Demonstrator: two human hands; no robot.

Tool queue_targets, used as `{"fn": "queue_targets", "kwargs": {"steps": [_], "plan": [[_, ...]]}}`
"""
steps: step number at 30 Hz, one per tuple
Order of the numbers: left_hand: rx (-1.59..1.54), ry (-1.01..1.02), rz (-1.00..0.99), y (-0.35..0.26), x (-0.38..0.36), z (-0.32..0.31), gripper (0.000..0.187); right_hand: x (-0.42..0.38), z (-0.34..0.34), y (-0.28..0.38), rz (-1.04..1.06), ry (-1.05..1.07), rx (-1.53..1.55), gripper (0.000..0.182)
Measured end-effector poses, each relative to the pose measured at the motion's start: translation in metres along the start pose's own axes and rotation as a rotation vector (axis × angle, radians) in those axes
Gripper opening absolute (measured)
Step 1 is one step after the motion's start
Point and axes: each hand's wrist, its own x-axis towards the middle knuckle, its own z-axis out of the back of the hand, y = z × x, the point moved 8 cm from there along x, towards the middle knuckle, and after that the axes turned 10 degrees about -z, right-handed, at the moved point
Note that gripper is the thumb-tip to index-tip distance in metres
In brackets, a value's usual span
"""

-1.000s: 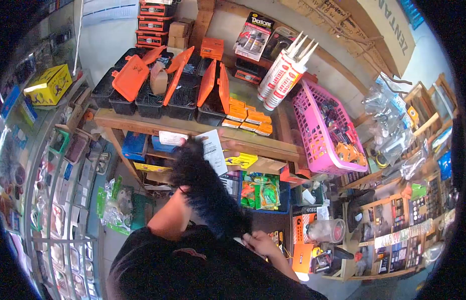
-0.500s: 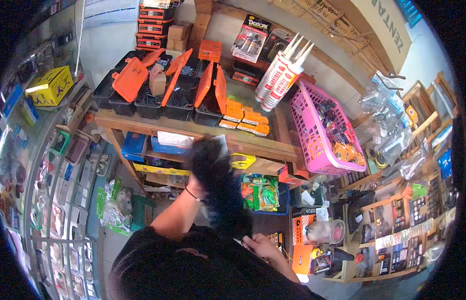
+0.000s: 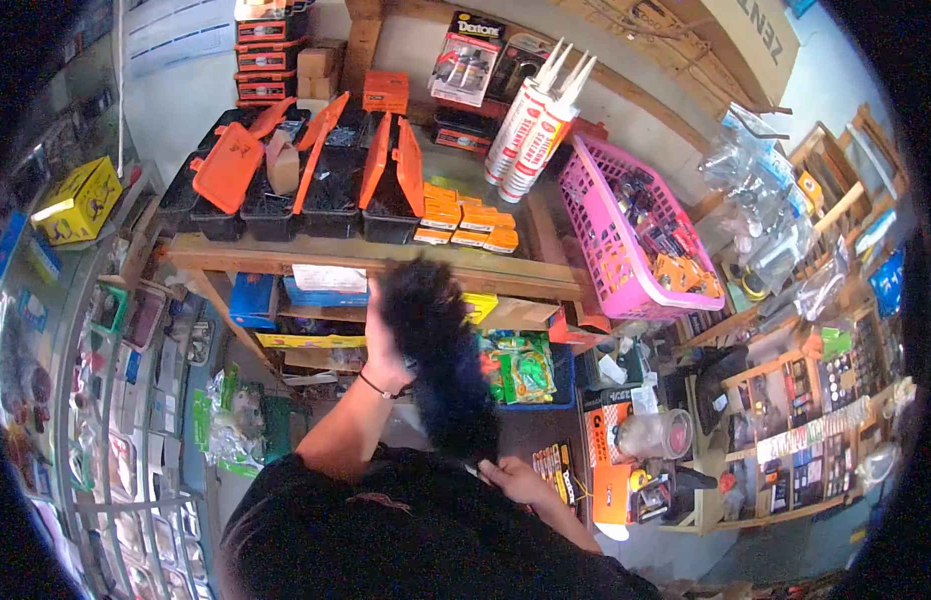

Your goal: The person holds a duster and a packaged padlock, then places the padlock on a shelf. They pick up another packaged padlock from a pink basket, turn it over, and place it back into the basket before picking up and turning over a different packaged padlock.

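A dark, fluffy duster (image 3: 445, 360) is held slantwise in front of the wooden table. My left hand (image 3: 381, 345) is pressed against the upper left side of its fibres, partly hidden by them and blurred, with a thin dark band on the wrist. Near the lower end of the duster, my right hand (image 3: 510, 477) is closed around what looks like its handle, close to my dark shirt. Just beyond the duster lies the front edge of the wooden table (image 3: 485, 270).
On the table stand black bins with orange lids (image 3: 228, 166), small orange boxes (image 3: 467, 220), sealant tubes (image 3: 530, 135) and a pink basket (image 3: 610, 260). Glass shelving (image 3: 135, 505) runs along the left. A blue tray (image 3: 557, 404) holds green packets below.
The view has shifted, so the table things sit further left. My left hand shows more clearly beside the duster, whose top has less blur.
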Motion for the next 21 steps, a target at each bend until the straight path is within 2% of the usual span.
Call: {"fn": "queue_targets", "kwargs": {"steps": [1, 2, 3, 4, 5, 6, 8, 9, 10, 11, 12, 13, 14, 15, 16, 17, 18, 19, 20, 21], "plan": [[0.059, 0.066, -0.011, 0.004, 0.002, 0.020, 0.076, -0.006, -0.001, 0.008, 0.078, 0.014, 0.009, 0.041], [-0.016, 0.075, -0.023, 0.004, 0.002, 0.013, 0.076, -0.009, 0.002, 0.017, 0.162, 0.025, 0.009, 0.042], [0.009, 0.012, -0.048, -0.001, 0.003, 0.003, 0.076, -0.001, 0.008, 0.001, 0.038, 0.001, 0.158, 0.042], [0.036, -0.060, -0.067, -0.005, 0.002, -0.006, 0.075, 0.001, 0.009, -0.003, 0.036, -0.003, 0.162, 0.042], [0.132, -0.249, -0.096, -0.005, 0.002, -0.001, 0.075, -0.002, 0.010, -0.007, -0.028, -0.049, 0.130, 0.042], [0.099, -0.245, -0.078, 0.001, 0.004, -0.003, 0.072, -0.009, 0.012, 0.001, -0.089, -0.098, 0.097, 0.042], [-0.055, -0.093, 0.037, 0.011, 0.001, 0.001, 0.072, -0.021, 0.004, 0.013, -0.057, -0.037, 0.059, 0.044], [-0.105, 0.029, 0.040, 0.021, 0.008, 0.041, 0.077, -0.014, 0.000, 0.000, -0.007, -0.002, 0.065, 0.044], [-0.155, 0.203, 0.065, 0.019, 0.010, 0.018, 0.076, -0.007, -0.003, -0.011, 0.041, 0.035, 0.068, 0.045], [-0.055, 0.018, 0.040, 0.017, 0.006, 0.021, 0.076, -0.002, 0.009, -0.016, 0.123, -0.078, 0.031, 0.046], [0.046, -0.165, 0.013, 0.012, -0.002, 0.023, 0.077, -0.005, 0.010, -0.008, 0.127, -0.077, 0.031, 0.046], [0.133, -0.289, -0.074, 0.011, 0.004, 0.018, 0.075, -0.008, 0.012, -0.009, -0.009, -0.097, 0.048, 0.046], [0.151, -0.289, -0.082, 0.012, 0.002, 0.019, 0.072, -0.011, 0.012, -0.014, -0.147, -0.116, 0.068, 0.046], [0.031, -0.292, -0.038, 0.015, 0.000, 0.020, 0.072, -0.010, 0.000, -0.011, -0.105, 0.010, 0.030, 0.047], [-0.090, -0.296, 0.002, 0.016, -0.002, 0.024, 0.071, -0.008, -0.003, -0.016, -0.109, 0.016, 0.034, 0.047], [0.115, -0.089, 0.065, 0.022, 0.001, 0.047, 0.079, -0.005, -0.003, -0.015, 0.014, -0.008, 0.004, 0.041], [0.056, 0.005, 0.080, 0.015, 0.005, 0.029, 0.077, -0.002, -0.002, -0.015, 0.137, -0.029, -0.029, 0.036], [0.036, -0.067, 0.051, 0.010, 0.000, 0.021, 0.073, 0.005, 0.008, -0.026, 0.142, -0.114, 0.111, 0.036], [0.015, -0.139, 0.023, 0.008, -0.005, 0.009, 0.070, -0.002, 0.016, -0.013, -0.026, -0.134, 0.160, 0.038], [0.223, -0.350, -0.131, -0.006, -0.004, 0.019, 0.067, -0.008, 0.017, 0.002, -0.031, -0.130, 0.172, 0.040]]}}
